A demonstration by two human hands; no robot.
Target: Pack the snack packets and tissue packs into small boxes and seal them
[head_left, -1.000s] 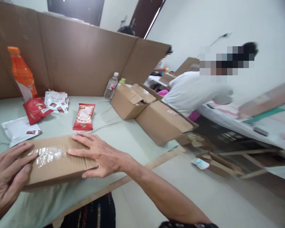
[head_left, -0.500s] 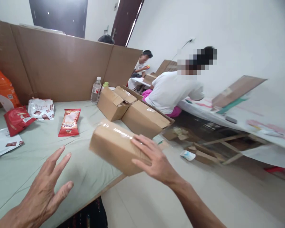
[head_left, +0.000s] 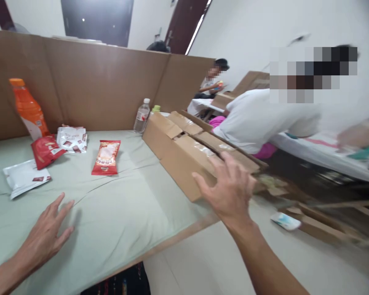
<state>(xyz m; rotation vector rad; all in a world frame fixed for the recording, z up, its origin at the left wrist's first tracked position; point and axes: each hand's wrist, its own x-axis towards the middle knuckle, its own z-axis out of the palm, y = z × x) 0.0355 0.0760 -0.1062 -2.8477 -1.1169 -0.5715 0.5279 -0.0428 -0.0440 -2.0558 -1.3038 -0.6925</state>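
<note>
My right hand (head_left: pixel 229 186) is at the near end of a cardboard box (head_left: pixel 189 166), thumb along its left side and fingers over its top. That box stands on the table's right edge, against another taped cardboard box (head_left: pixel 217 141) and in line with a further box (head_left: pixel 162 127) behind it. My left hand (head_left: pixel 53 229) is open over the table with its fingers spread, holding nothing. Ahead of it lie a red snack packet (head_left: pixel 106 157), a white pouch (head_left: pixel 26 178), a red pouch (head_left: pixel 46 151) and another white pouch (head_left: pixel 72 139).
An orange bottle (head_left: pixel 29 108) and a clear water bottle (head_left: pixel 142 116) stand near the cardboard partition (head_left: pixel 104 86) behind the table (head_left: pixel 119 213). On the right, a person in a white shirt (head_left: pixel 258 114) leans over another table. An open carton (head_left: pixel 320 227) is on the floor.
The cardboard box under my right hand has moved right and away from me, from tilted over the table edge to beside the other boxes. My left hand remains open. The view has turned left.
</note>
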